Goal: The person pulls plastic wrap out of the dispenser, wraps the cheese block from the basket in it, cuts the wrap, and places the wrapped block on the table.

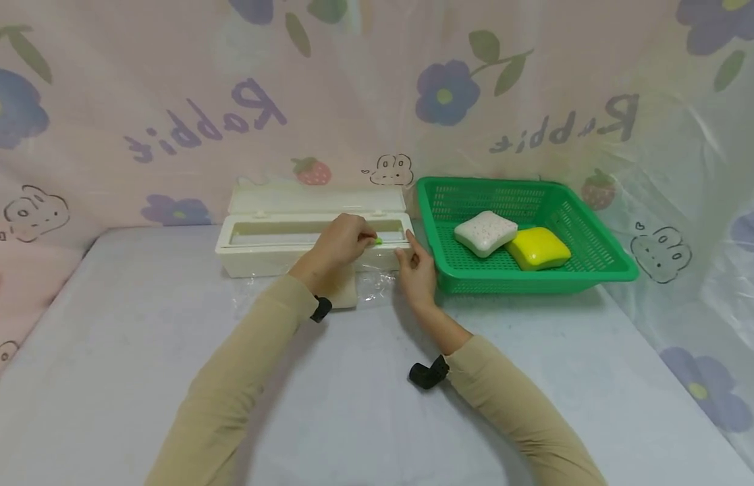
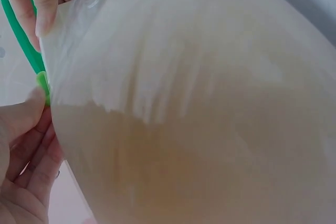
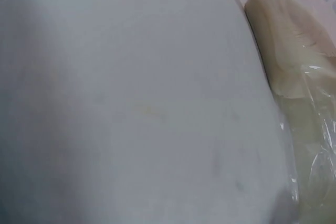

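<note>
A white cling film dispenser (image 1: 255, 262) stands at the back of the table with its lid (image 1: 318, 200) raised. My left hand (image 1: 343, 239) pinches a small green cutter slider (image 1: 379, 241) on the front rim. At the right end of the box, my right hand (image 1: 418, 270) grips the front corner between thumb and fingers. Clear film (image 1: 377, 287) hangs from the box front over a cream-coloured block (image 1: 343, 290), partly hidden behind my left wrist. In the left wrist view this block (image 2: 184, 145) fills most of the picture. The right wrist view shows the wrapped block (image 3: 286, 40) but not the hand.
A green plastic basket (image 1: 534, 283) stands close to the right of the dispenser. Inside lie a speckled white block (image 1: 486, 233) and a yellow block (image 1: 538, 249). A patterned curtain (image 1: 352, 101) rises behind the white table (image 1: 352, 418).
</note>
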Available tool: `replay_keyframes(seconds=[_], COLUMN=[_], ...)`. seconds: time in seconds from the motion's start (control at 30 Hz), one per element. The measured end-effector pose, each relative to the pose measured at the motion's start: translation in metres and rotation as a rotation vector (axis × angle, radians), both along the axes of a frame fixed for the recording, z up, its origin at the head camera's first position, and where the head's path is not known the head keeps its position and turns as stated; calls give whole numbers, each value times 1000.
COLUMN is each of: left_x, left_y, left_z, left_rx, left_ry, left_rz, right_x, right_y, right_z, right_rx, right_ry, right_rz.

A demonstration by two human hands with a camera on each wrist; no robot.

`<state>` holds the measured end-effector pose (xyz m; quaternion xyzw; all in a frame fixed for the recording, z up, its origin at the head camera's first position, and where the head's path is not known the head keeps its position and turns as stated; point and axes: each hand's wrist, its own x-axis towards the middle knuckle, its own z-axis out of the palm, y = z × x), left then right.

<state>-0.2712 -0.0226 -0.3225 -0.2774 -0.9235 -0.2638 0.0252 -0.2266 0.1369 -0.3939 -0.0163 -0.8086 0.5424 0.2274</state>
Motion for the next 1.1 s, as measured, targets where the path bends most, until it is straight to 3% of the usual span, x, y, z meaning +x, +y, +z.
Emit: replay_keyframes(seconds=[0.27,0.4,0.6,1.1], left_x=[3,7,12,16], left_y=[-11,-21,-48,-80], left_z=[0,2,4,5], left_rx=[2,8,39,4], left_ry=[22,-11,-48,31], left_rz=[-2,12,80,54], right_x=[2,2,-1,-2], right_y=[-2,-3,1,4], right_z=[-1,-2,-3,-2], right_rx=[-49,-62,-80,-86], right_ry=[-17,-16,-2,-5], right_rz=[20,40,40,51])
